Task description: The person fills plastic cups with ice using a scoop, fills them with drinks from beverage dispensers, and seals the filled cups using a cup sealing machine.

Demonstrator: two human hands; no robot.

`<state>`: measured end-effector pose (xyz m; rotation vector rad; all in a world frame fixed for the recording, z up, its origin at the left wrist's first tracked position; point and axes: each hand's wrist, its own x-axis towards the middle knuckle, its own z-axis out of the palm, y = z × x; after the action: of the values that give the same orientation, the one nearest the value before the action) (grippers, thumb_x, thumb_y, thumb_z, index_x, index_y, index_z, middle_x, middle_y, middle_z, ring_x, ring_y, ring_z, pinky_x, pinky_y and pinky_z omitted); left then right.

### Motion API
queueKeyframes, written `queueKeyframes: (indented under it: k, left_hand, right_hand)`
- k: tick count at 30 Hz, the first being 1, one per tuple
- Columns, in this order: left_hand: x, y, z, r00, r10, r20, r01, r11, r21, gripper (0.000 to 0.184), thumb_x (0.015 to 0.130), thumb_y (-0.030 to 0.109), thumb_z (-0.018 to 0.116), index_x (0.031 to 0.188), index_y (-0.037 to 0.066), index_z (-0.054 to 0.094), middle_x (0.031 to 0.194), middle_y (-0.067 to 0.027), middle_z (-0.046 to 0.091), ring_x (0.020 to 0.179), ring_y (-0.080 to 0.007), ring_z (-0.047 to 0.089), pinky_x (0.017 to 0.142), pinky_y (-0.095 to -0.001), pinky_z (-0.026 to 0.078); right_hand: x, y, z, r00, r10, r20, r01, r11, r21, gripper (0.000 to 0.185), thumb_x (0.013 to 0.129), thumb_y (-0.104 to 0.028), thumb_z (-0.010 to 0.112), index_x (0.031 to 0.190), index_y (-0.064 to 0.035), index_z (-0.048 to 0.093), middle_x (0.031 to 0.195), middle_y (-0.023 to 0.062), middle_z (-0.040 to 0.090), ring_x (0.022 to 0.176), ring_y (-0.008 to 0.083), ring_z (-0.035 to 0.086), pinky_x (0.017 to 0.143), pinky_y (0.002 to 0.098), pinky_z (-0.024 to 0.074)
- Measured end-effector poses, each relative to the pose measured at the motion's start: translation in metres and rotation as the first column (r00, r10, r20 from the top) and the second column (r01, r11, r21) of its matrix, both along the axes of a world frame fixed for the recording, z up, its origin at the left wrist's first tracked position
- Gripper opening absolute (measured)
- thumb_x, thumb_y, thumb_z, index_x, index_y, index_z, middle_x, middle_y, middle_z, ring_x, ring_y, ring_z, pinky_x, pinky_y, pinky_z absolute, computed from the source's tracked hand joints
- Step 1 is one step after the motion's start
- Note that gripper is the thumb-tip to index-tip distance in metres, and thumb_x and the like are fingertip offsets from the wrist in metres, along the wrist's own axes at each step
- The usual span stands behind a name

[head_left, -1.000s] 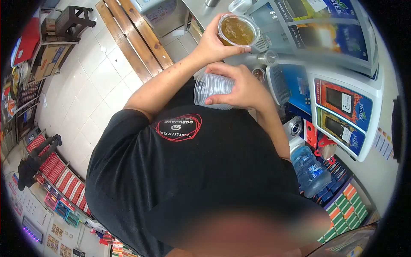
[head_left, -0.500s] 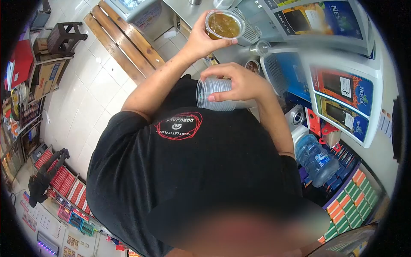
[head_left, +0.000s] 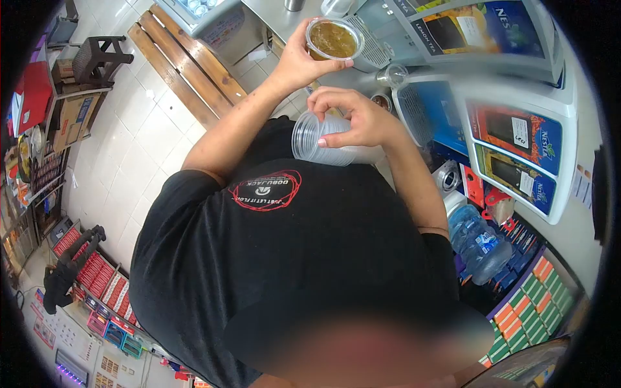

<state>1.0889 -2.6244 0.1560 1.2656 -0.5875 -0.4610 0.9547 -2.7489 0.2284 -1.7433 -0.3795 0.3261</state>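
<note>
My left hand (head_left: 299, 63) is closed around a clear plastic cup (head_left: 333, 40) filled with amber-brown, tea-like liquid, which it holds up near the metal counter. Below it, my right hand (head_left: 356, 116) grips a stack of clear plastic cups (head_left: 317, 139) lying on its side, rims facing left, close to my black shirt. The thumb presses on the side of the stack and the fingers curl over its top. Beside the hands are the drink dispensers, with a lemon tea panel (head_left: 479, 29) at the top and another dispenser panel (head_left: 517, 152) to the right.
A clear container (head_left: 392, 75) stands by the drip trays. A large blue water bottle (head_left: 482, 246) is at my right. To the left are a wooden bench (head_left: 184, 68), a dark plastic stool (head_left: 100, 58) and stocked shelves. Another person (head_left: 68, 271) is at the lower left.
The filled cup in my left hand has shifted slightly to the left. My right hand has tipped the cup stack a little, and its rims have moved slightly left.
</note>
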Motion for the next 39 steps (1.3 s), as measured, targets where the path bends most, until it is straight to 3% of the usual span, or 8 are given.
queueKeyframes:
  k: [3,13,18,23,27,33,37,39]
  left_hand:
    - [-0.004,-0.003,-0.002,0.999,0.041,-0.031,-0.042,0.999,-0.019,0.080,0.070,0.012,0.096,0.135,0.001,0.051,0.121,-0.0099,0.068,0.114,-0.0181,0.066,0.102,-0.0346,0.054]
    - [-0.026,-0.022,-0.010,0.999,0.041,0.005,-0.041,0.999,-0.027,0.084,0.068,0.015,0.098,0.135,0.002,0.049,0.124,-0.0093,0.066,0.117,-0.0172,0.064,0.104,-0.0345,0.052]
    - [-0.017,-0.020,-0.011,0.999,-0.049,0.007,0.049,0.999,0.019,0.090,0.066,0.021,0.099,0.137,0.002,0.047,0.122,-0.0112,0.066,0.115,-0.0190,0.065,0.102,-0.0352,0.053]
    - [-0.004,-0.047,-0.128,0.988,-0.094,0.121,0.091,0.995,0.028,0.093,0.065,0.023,0.100,0.138,0.001,0.047,0.123,-0.0113,0.066,0.116,-0.0197,0.064,0.102,-0.0359,0.053]
    - [-0.015,-0.068,-0.215,0.978,-0.108,0.176,0.068,0.973,0.220,0.095,0.063,0.023,0.101,0.138,0.001,0.047,0.124,-0.0143,0.067,0.116,-0.0222,0.065,0.101,-0.0366,0.053]
    - [-0.034,-0.097,-0.276,0.969,-0.196,0.149,0.141,0.939,0.314,0.093,0.062,0.023,0.100,0.137,0.001,0.048,0.125,-0.0177,0.068,0.117,-0.0286,0.068,0.100,-0.0396,0.055]
    - [-0.035,-0.100,-0.263,0.946,-0.231,0.229,0.133,0.917,0.376,0.106,0.056,0.033,0.102,0.140,0.002,0.046,0.130,-0.0210,0.063,0.120,-0.0381,0.063,0.102,-0.0475,0.052]
    - [-0.036,-0.079,-0.208,0.753,-0.079,0.653,-0.215,0.909,0.358,0.111,0.056,0.043,0.101,0.143,0.004,0.044,0.141,-0.0225,0.054,0.130,-0.0392,0.054,0.105,-0.0507,0.047]
  right_hand:
    - [-0.001,0.002,0.004,0.999,-0.013,0.051,0.018,0.995,-0.102,0.034,0.075,-0.018,0.087,0.091,-0.0039,0.060,0.115,0.0109,0.064,0.106,0.0254,0.063,0.097,0.0378,0.0480]
    - [-0.016,0.020,0.019,0.998,-0.054,0.019,0.055,0.996,-0.069,0.026,0.077,-0.013,0.086,0.091,-0.0020,0.067,0.113,0.0102,0.065,0.107,0.0241,0.064,0.098,0.0366,0.0488]
    - [-0.028,0.009,0.022,0.993,-0.061,0.104,0.070,0.993,-0.092,0.046,0.071,-0.022,0.092,0.104,-0.0048,0.064,0.120,0.0121,0.060,0.113,0.0277,0.061,0.102,0.0394,0.0459]
    - [-0.055,0.005,0.018,0.971,-0.162,0.177,0.189,0.970,-0.149,0.064,0.065,-0.027,0.096,0.112,-0.0086,0.056,0.129,0.0124,0.053,0.123,0.0301,0.054,0.108,0.0414,0.0406]
    - [-0.078,-0.001,0.011,0.946,-0.267,0.185,0.295,0.944,-0.150,0.068,0.064,-0.025,0.096,0.116,-0.0070,0.055,0.128,0.0135,0.053,0.127,0.0315,0.053,0.111,0.0405,0.0403]
    - [-0.120,-0.009,0.003,0.857,-0.502,0.112,0.515,0.839,-0.176,0.068,0.062,-0.019,0.095,0.116,-0.0093,0.055,0.133,0.0130,0.051,0.129,0.0293,0.052,0.112,0.0417,0.0401]
    - [-0.150,-0.018,-0.005,0.700,-0.710,0.077,0.714,0.698,-0.060,0.071,0.063,-0.018,0.095,0.119,-0.0110,0.052,0.135,0.0103,0.050,0.131,0.0266,0.050,0.109,0.0421,0.0430]
    - [-0.162,-0.022,-0.008,0.660,-0.748,0.077,0.752,0.654,-0.083,0.072,0.064,-0.018,0.096,0.121,-0.0113,0.052,0.136,0.0094,0.050,0.131,0.0259,0.050,0.108,0.0417,0.0441]
